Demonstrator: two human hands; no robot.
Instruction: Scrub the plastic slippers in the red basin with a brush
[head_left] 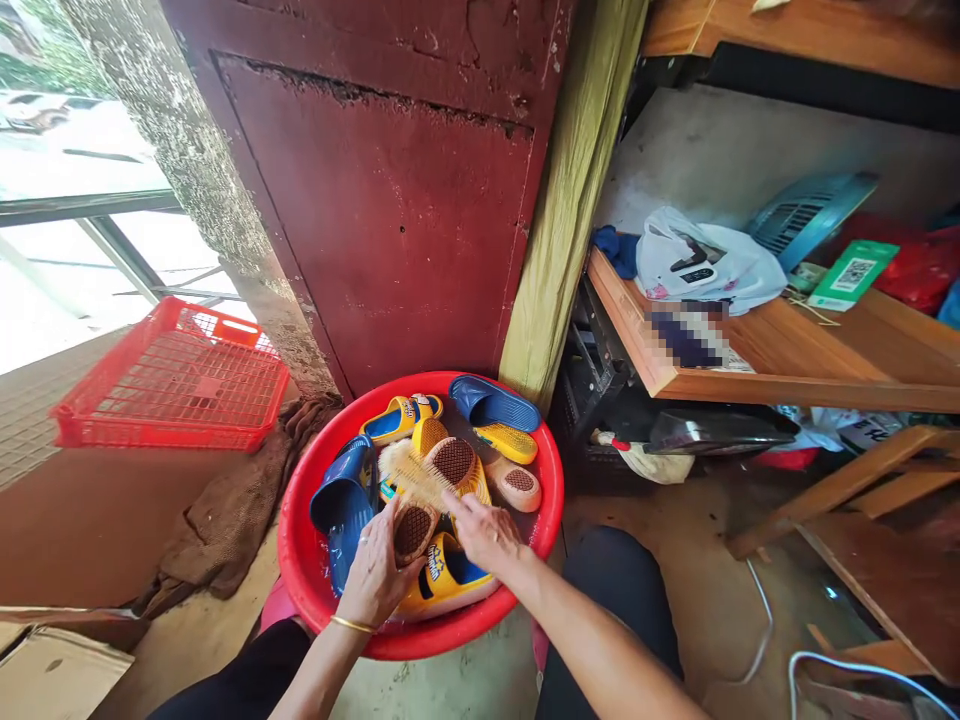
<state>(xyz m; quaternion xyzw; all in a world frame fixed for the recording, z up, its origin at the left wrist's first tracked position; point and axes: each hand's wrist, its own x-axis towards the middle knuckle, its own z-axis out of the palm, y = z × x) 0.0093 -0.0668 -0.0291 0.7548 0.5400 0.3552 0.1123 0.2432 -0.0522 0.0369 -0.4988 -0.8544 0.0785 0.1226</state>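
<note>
A red basin (289, 540) between my knees holds several slippers in water. My left hand (375, 570), with a ring and a gold bracelet, grips a tan shoe with a brown patterned sole (415, 532), sole up. In my right hand (487, 530) is a scrub brush with pale bristles (412, 473), which lies just above that sole; I cannot tell whether they touch. Around them are a blue slipper (345, 490) on the left, another blue slipper (495, 402) at the back, a yellow slipper (450, 575) in front and a tan shoe (516, 484) on the right.
A dark red door (390, 230) stands behind the basin. To the left are a red plastic crate (169, 385) and a brown cloth (225, 520). On the right, a wooden shelf (750, 385) bears a white plastic bag (705, 265); a white cable (862, 668) lies on the floor.
</note>
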